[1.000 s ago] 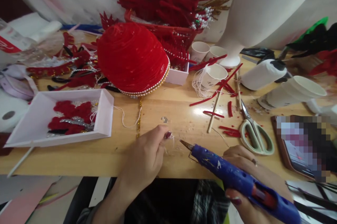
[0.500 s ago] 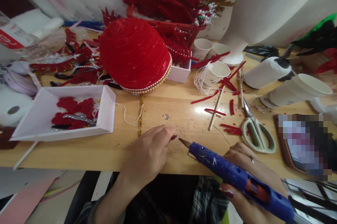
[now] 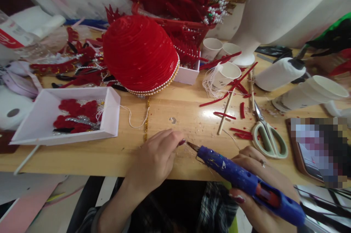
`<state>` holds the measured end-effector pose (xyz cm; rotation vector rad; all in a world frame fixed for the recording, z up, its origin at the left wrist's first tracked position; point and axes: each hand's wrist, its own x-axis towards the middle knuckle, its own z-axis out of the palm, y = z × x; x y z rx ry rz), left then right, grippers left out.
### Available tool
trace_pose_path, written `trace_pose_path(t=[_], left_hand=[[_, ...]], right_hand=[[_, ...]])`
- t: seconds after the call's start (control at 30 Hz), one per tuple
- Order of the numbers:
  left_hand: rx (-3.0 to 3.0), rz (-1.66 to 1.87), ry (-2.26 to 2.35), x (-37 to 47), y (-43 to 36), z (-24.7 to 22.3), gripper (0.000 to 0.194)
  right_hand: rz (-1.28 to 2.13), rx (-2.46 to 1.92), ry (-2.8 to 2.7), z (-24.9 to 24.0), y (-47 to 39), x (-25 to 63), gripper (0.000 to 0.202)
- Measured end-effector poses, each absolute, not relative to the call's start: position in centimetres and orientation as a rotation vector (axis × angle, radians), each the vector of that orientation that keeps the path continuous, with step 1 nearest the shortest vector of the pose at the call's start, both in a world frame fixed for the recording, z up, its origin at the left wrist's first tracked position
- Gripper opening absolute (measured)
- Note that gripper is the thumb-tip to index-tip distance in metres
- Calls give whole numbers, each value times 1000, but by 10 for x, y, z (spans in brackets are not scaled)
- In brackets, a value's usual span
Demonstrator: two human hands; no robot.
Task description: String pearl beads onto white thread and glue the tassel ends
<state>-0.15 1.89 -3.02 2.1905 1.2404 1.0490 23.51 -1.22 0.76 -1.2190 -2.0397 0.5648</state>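
My right hand [image 3: 263, 185] is wrapped round a blue hot glue gun [image 3: 233, 171], whose metal tip points left. Close to that tip, my left hand [image 3: 159, 152] holds its fingertips pinched together; whatever is between them is too small or hidden to make out. Beyond my left hand a strip of gold trim [image 3: 146, 119] lies on the wooden table [image 3: 189, 109]. Farther back stands a dome-shaped red cap [image 3: 139, 54] edged with pearl and gold beads.
On the left is a white box [image 3: 109, 116] with red flowers inside. Scissors [image 3: 265, 130], red pipe cleaner pieces [image 3: 241, 110], a wooden stick [image 3: 225, 114] and paper cups [image 3: 226, 74] lie or stand to the right. A phone [image 3: 309, 152] rests at the right edge. A red basket [image 3: 189, 30] stands behind.
Both hands and the glue gun stay almost in place, with the tip still by my left fingertips. The whole view has shifted very slightly.
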Motion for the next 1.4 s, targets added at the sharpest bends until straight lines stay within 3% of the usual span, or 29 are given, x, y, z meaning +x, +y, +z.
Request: trace_pose_path(t=[0.27,0.87,1.2,1.4], left_hand=[[2174,1053,1231,-2,18,-30,33],[2152,1056,1221,-2,18,-29,28],[1917,975,1218,-4,14,-20,20],[1897,980,1171,-5,12,-19,18]], right_hand=[[631,-1328,-1917,7,-18,234,35],[647,-1241,-1924,7,-11,232,33],[1212,-1174,-1466,-13,-11,234,48],[1307,-1146,-1403,-20,-12,235,47]])
